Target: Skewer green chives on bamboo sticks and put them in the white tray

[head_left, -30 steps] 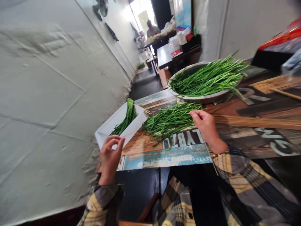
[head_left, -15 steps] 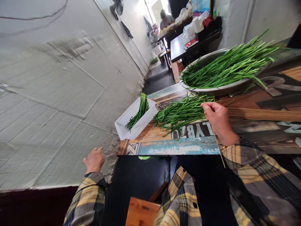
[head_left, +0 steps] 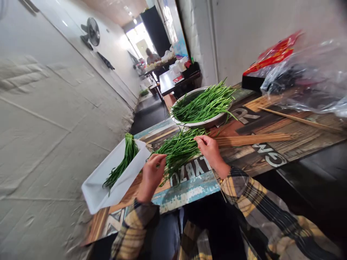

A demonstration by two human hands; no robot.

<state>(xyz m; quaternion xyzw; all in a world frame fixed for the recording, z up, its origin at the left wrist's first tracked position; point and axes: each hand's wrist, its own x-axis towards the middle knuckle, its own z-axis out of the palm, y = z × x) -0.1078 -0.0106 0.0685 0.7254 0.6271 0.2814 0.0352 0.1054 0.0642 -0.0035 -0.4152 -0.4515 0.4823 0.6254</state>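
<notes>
Letters [head_left: 274, 159], R, B and G among them, mark the table [head_left: 187, 193] under loose greens [head_left: 180, 146]; the right hand [head_left: 210, 148] pinches a thin stick [head_left: 219, 186], the left hand [head_left: 151, 171] is curled beside the greens, its grip unclear.

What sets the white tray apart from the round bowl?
The white tray is long and straight-sided; the bowl is rounded. The tray holds one small bunch of greens, leaving much of its floor bare; the bowl is heaped, its stems reaching over the rim. The tray sits close to the left wall; the bowl, farther from it. Both stand on the tabletop and hold greens.
</notes>
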